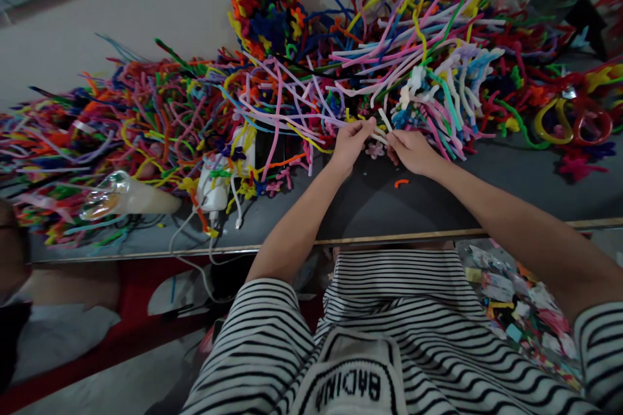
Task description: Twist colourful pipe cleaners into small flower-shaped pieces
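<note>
The light is dim (edges seemingly stretched).

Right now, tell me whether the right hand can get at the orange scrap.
Probably yes: the orange scrap lies on the table close to the right hand, with nothing seen over it. That hand's fingers look busy with a pale stem, though.

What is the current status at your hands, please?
Left hand and right hand close together, fingertips pinching pale stems. Pile crowding just beyond. Orange scrap nearer the body.
</note>
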Motion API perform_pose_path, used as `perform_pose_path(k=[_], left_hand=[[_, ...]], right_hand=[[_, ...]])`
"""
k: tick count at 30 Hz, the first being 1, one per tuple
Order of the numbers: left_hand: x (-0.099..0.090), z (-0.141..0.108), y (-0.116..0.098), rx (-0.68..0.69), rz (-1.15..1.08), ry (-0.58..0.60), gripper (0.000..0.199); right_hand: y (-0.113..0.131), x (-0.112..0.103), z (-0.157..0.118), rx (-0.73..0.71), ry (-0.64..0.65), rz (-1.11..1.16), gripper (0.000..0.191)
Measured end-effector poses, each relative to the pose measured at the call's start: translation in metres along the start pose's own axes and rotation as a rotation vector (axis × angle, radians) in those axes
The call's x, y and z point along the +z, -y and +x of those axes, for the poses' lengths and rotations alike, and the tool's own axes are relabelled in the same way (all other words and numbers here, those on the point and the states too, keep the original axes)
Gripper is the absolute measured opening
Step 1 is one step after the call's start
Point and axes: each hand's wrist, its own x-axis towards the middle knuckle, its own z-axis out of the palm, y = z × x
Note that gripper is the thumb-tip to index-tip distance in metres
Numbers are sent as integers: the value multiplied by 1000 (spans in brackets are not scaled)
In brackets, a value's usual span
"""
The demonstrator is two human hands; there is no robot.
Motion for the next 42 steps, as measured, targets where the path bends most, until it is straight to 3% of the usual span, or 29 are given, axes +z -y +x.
perform_pose_path(k=[12, 19, 26, 33, 39, 42], left_hand=[[-1, 8, 13, 21, -129, 55, 26], [2, 6, 16, 76, -232, 62, 21], [11, 3, 15, -55, -309, -48, 14], [13, -4, 14, -127, -362, -46, 14], [15, -8, 11, -40, -309, 41, 22], [16, -11, 3, -78, -322, 106, 21]], right_hand=[[-11, 6, 2, -106, -2, -74, 44], [-12, 6, 1, -89, 12, -17, 42], [-10, 8, 1, -53, 57, 110, 44], [-3, 10, -1, 7, 151, 344, 51], [-4, 7, -3, 12, 260, 464, 47], [-5, 5, -4, -10, 306, 459, 48]])
